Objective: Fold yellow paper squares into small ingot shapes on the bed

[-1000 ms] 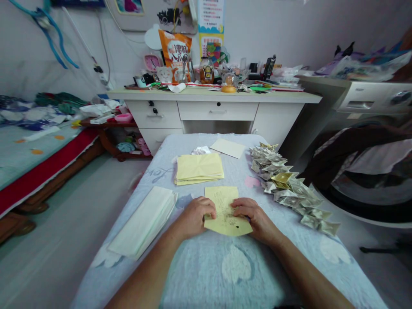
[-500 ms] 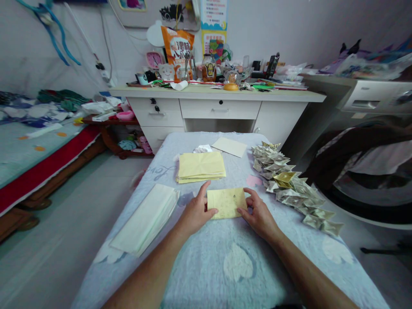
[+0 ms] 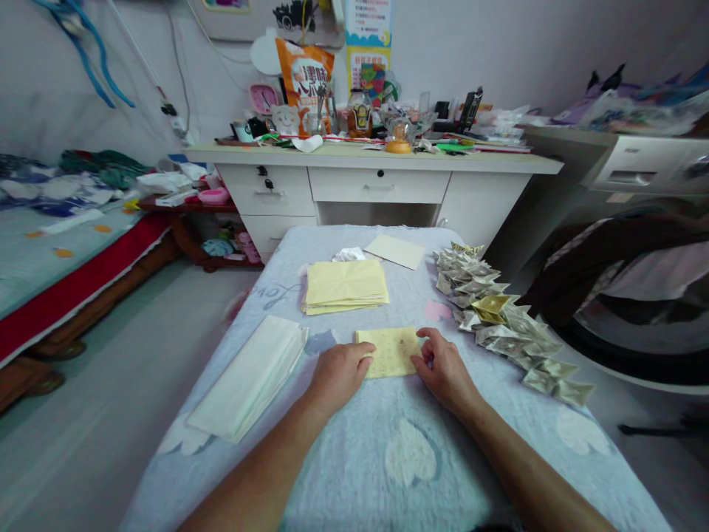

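A folded sheet of yellow paper (image 3: 392, 355) lies on a counter (image 3: 354, 473) spread with pale blue cloth (image 3: 470, 480), between a person's two hands. The left hand (image 3: 340, 374) has thumb and fingertips on its left edge; whether that grip pinches or only presses, I cannot tell. The right hand (image 3: 447, 372) has an open grip, thumb and forefinger parted at the right edge. Beyond sits a stack of yellow paper (image 3: 346, 284); leftward, folded white sheets (image 3: 249, 377); rightward, a row of folded paper pieces (image 3: 512, 338).
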Demonstrator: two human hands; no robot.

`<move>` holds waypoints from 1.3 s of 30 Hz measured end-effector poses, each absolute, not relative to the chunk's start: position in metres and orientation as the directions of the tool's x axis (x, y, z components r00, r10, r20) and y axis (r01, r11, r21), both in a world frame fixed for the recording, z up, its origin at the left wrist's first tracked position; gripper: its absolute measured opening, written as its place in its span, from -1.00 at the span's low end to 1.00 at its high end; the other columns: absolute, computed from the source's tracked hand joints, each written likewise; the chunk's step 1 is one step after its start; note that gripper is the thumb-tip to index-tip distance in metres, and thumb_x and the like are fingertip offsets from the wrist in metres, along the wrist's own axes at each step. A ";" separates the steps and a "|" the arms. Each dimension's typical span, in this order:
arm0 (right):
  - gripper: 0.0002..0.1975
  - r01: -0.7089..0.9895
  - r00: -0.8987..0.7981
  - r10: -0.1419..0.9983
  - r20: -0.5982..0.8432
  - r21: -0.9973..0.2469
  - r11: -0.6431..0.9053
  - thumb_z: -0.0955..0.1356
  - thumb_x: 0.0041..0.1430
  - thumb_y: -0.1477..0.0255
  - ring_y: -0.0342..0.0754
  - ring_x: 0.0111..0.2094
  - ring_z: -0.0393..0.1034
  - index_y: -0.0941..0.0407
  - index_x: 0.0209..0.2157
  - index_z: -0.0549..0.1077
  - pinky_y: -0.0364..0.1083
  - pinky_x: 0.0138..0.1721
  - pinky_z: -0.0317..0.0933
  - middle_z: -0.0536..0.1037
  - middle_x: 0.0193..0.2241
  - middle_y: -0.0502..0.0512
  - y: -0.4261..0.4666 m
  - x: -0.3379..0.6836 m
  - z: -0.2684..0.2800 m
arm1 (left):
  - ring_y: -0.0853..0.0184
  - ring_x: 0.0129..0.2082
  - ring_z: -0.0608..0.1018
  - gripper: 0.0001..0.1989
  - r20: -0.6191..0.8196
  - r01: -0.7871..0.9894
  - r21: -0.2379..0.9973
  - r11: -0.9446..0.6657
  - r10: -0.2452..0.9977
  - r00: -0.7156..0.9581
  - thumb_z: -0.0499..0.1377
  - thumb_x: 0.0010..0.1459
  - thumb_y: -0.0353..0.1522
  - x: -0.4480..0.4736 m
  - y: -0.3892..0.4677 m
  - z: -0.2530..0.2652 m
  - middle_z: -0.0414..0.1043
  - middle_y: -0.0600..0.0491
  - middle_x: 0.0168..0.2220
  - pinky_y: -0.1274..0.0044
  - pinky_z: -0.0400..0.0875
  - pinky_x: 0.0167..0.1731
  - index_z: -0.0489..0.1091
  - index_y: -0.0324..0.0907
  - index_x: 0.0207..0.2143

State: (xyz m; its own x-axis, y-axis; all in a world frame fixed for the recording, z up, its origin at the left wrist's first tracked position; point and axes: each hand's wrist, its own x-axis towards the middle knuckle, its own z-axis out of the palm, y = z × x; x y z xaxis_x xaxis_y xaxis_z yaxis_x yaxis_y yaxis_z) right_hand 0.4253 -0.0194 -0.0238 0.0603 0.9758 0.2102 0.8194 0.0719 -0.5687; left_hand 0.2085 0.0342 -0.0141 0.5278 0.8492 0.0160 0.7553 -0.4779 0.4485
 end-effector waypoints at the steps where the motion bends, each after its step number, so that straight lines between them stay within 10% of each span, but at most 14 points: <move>1: -0.72 0.824 0.062 0.975 0.213 -0.563 0.070 0.27 0.07 0.47 -0.09 -0.47 0.30 0.15 -0.13 0.25 -0.09 -0.30 0.08 0.36 -0.58 -0.10 -0.019 0.425 -0.024 | 0.23 -0.13 0.56 -0.72 0.011 0.760 0.439 -0.479 0.849 0.529 0.05 0.21 -0.33 0.209 0.033 -0.013 0.55 0.03 -0.13 0.43 0.37 -0.13 0.44 -0.03 -0.07; 39: -0.93 0.858 0.049 0.980 0.194 -0.510 0.059 0.25 0.12 0.45 -0.07 -0.45 0.26 0.11 -0.33 0.32 -0.12 -0.37 0.01 0.38 -0.55 -0.03 -0.018 0.424 -0.018 | 0.26 -0.28 0.59 -0.68 -0.018 0.885 0.235 -0.402 0.908 0.418 -0.05 0.27 -0.34 0.219 0.029 -0.015 0.56 -0.02 -0.26 0.51 0.39 -0.33 0.28 -0.09 0.05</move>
